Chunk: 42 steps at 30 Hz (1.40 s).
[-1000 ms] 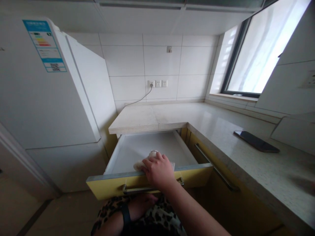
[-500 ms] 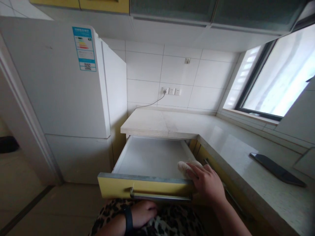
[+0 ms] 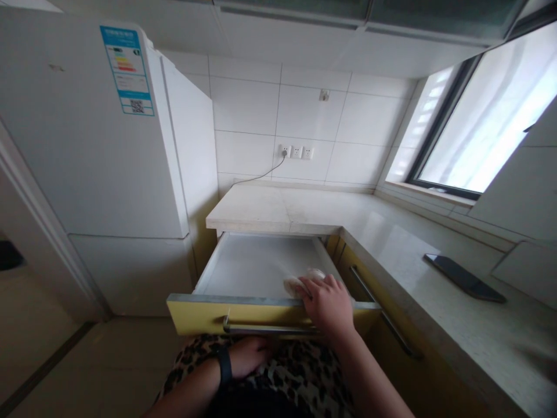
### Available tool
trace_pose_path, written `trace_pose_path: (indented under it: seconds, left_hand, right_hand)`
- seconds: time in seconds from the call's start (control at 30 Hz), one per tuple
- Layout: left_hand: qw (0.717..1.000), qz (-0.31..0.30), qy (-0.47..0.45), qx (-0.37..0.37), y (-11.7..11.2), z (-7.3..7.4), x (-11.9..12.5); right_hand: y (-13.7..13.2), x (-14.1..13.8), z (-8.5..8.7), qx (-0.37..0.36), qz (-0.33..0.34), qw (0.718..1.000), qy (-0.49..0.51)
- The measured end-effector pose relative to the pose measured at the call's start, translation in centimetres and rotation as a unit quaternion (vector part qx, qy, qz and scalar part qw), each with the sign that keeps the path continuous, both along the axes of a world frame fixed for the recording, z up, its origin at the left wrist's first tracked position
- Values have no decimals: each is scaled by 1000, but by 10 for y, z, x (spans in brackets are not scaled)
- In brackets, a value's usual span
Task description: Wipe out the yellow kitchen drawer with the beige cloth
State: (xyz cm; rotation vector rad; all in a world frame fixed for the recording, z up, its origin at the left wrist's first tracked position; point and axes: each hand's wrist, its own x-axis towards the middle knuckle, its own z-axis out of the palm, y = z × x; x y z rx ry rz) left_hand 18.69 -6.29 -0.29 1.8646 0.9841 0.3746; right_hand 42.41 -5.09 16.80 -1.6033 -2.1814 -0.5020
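A white cloth (image 3: pixel 294 286) is bunched under my right hand (image 3: pixel 329 303), whose fingers are closed on it at the front right of an open drawer (image 3: pixel 246 264). The cloth lies just behind the drawer's yellow front panel (image 3: pixel 195 312), and the wrist crosses over that panel. Inside, the visible floor of the drawer is bare and pale grey. Below the metal bar handle (image 3: pixel 270 330), my left hand (image 3: pixel 247 355) rests on the leopard-print clothing over my lap. Its fingers are loosely curled, with nothing visible in them. A dark band circles the left wrist.
A pale countertop (image 3: pixel 278 209) runs above the drawer and turns along the right side. On its right arm lies a dark, flat phone-like object (image 3: pixel 465 278). A white fridge (image 3: pixel 117 174) stands at left. Yellow cabinet fronts with a bar handle (image 3: pixel 400 337) flank the drawer's right.
My right hand and the cloth have moved left along the inside of the drawer front. The left hand stays on my lap. The whole view has shifted slightly.
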Motion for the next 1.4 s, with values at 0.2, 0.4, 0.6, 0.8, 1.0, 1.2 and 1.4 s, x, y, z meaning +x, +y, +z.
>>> trace_pose_path:
  seconds: [0.2,0.4,0.6,0.8,1.0,1.2,1.4]
  left_hand:
    - [1000,-17,2,13,3,3,0]
    - [1000,3,22,6,-1,12,-2]
    - [999,24,34,9,-5,6,-6]
    - [998,49,17,-40,-1,-4,-5]
    - [997,42,36,-49,-1,2,-3]
    - [1000,1,13,3,2,2,-3]
    - [998,-29,-3,54,5,1,-1]
  right_hand:
    - [-7,-68,5,-42,77,996,25]
    - [-7,-67,4,-44,103,994,10]
    - [1,39,-11,24,30,999,12]
    - [13,130,-30,139,-58,987,53]
    - [2,83,-26,119,-119,986,13]
    - [-15,-21,-5,8,-12,1000,3]
    - [-14,-109,4,-64,104,992,-9]
